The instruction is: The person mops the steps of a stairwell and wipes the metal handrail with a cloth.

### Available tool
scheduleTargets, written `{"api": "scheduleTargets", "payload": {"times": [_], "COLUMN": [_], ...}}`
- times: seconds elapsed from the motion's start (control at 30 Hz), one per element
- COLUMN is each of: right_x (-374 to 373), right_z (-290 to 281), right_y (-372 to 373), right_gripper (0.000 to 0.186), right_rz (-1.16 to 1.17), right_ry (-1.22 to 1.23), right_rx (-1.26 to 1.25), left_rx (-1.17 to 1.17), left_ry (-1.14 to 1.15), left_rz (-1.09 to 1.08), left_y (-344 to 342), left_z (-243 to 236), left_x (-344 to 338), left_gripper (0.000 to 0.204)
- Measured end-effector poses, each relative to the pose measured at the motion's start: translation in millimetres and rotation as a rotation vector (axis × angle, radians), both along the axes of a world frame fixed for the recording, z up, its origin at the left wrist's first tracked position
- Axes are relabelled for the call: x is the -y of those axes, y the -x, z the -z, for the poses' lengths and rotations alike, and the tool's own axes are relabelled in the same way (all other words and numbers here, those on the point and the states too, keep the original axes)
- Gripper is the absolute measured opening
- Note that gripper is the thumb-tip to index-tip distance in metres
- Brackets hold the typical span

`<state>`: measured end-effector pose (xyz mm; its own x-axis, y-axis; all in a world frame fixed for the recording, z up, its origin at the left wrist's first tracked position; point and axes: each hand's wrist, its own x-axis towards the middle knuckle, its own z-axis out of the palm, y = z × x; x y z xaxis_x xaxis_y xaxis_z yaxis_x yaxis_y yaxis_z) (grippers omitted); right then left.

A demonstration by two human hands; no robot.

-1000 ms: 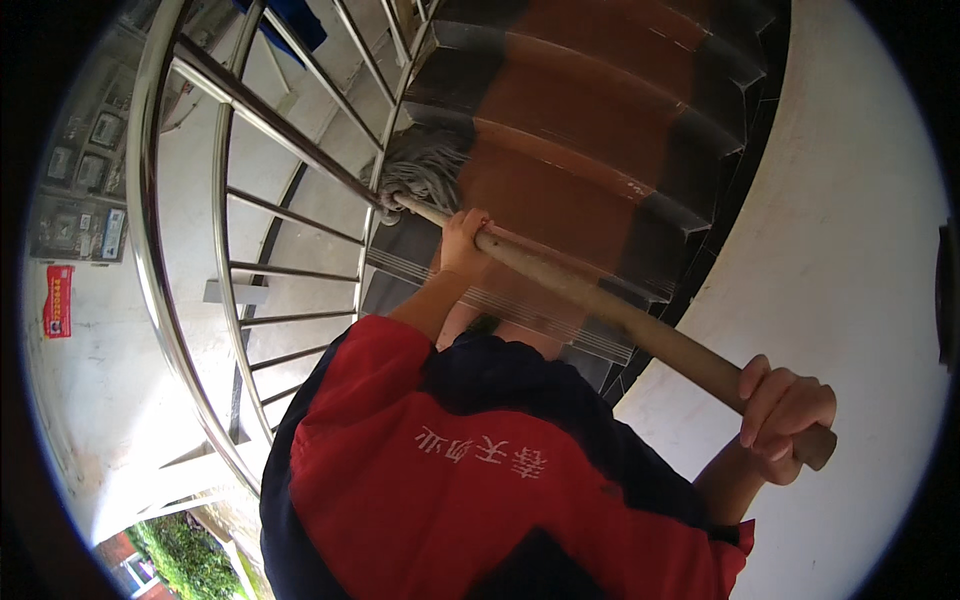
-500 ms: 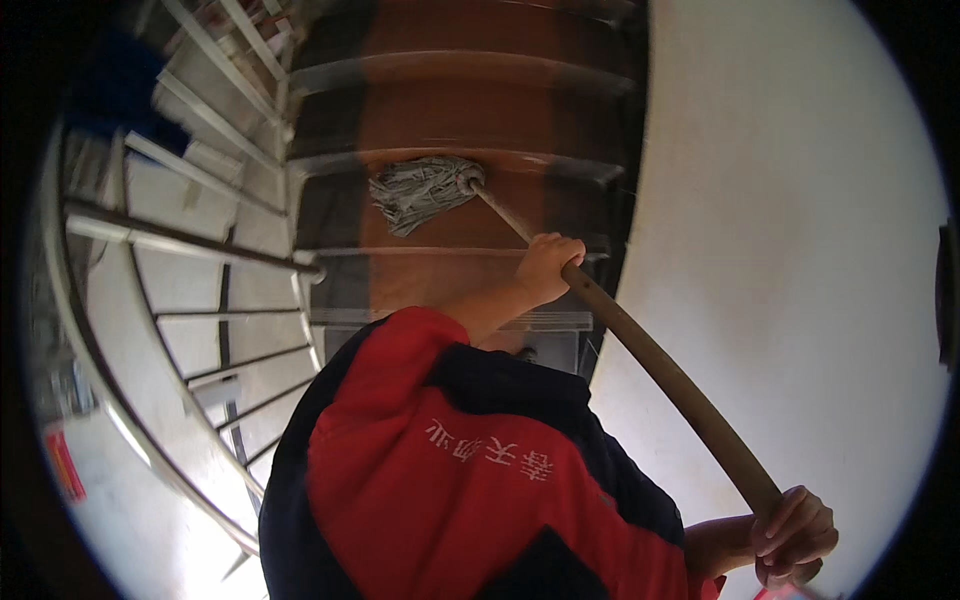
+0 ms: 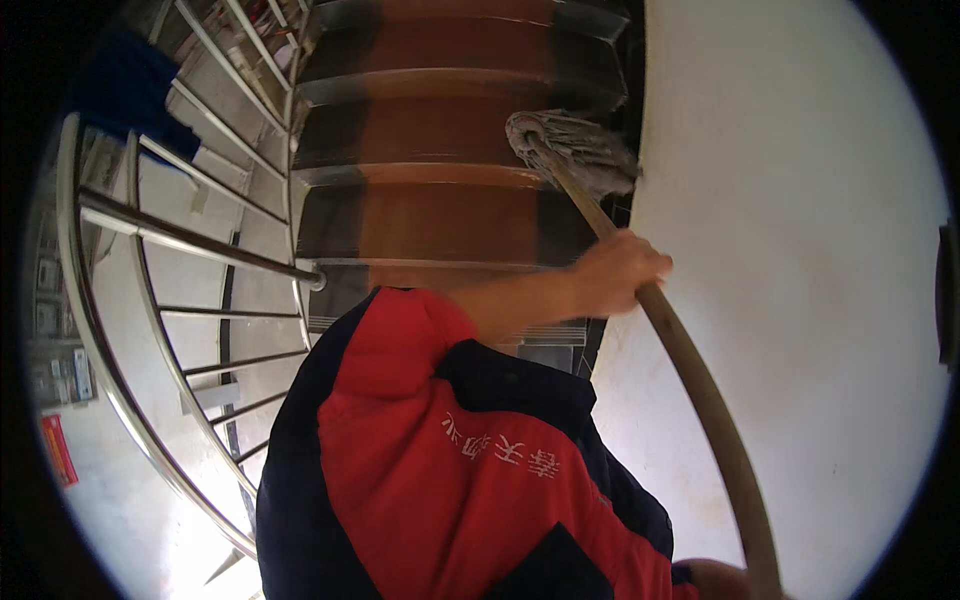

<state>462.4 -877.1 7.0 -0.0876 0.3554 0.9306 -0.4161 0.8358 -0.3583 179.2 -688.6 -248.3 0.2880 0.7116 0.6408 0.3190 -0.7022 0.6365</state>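
Note:
My left hand (image 3: 630,268) is closed around the long wooden mop handle (image 3: 705,400), partway along it. At the far end the grey string mop head (image 3: 585,155) lies on a brown step with dark sides (image 3: 420,130), beside the wall's dark edging. My left forearm stretches across the lower steps from a red sleeve. At the lower edge only part of my right forearm (image 3: 715,580) shows next to the handle; that hand is out of the picture.
A curved steel railing (image 3: 200,232) bounds the stairs on the left, with dark blue cloth (image 3: 120,85) and wall-mounted boxes (image 3: 55,375) beyond it. A white wall (image 3: 800,250) borders the stairs on the right. Further steps rise above the mop.
The mop head has moved rightward and up from the left side, now at the wall end of a step. My left hand has moved right; my right hand has dropped out of the picture.

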Motion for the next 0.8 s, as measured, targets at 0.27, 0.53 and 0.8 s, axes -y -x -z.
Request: {"api": "scheduleTargets", "payload": {"times": [0.27,0.53,0.8], "right_x": [-121,-136,-88], "right_z": [78,89,91], "right_y": [115,152,89], "right_gripper": [0.019,0.015,0.024], "right_rz": [-0.184,-0.592,-0.496], "right_ry": [0.215,0.428,0.497], "right_rx": [0.393,0.280,0.323], "left_rx": [-0.091,-0.072,0.041], "left_ry": [0.081,0.023,0.171], "left_rz": [-0.684,-1.135,-0.891], "left_y": [202,240,126], "left_z": [69,98,165], "left_x": [-34,66,79], "left_gripper": [0.014,0.009,0.006]}}
